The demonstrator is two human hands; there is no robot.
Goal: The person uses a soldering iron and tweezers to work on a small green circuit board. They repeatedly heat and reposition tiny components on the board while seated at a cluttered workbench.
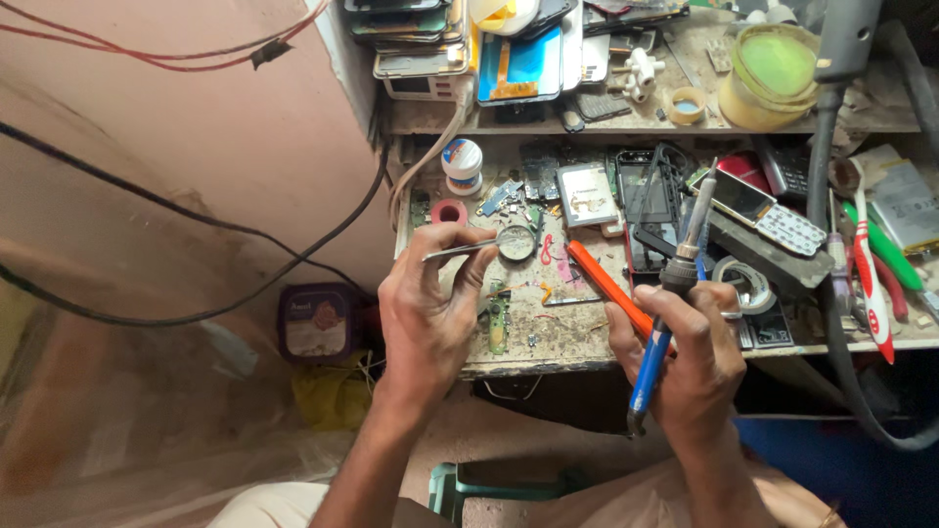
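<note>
Both hands work together: left hand (425, 308) pinches tweezers (468, 247) shut, tips steady at a small round tin (516, 242); right hand (696, 360) grips a blue-handled soldering iron (675, 284) pen-style, tip raised clear of the bench (577, 337).

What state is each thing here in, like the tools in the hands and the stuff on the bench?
Left hand: gripping tweezers.
Tweezers: held level, tips toward round tin.
Round tin: open.
Right hand: gripping soldering iron.
Soldering iron: held upright, tip up.
Yellow tub: lidded.
Keypad phone: lying face up.

the soldering iron (661, 323) has a blue handle and black collar. the tweezers (460, 249) are silver. an orange tool (606, 286) lies beside a green circuit board (498, 323).
</note>
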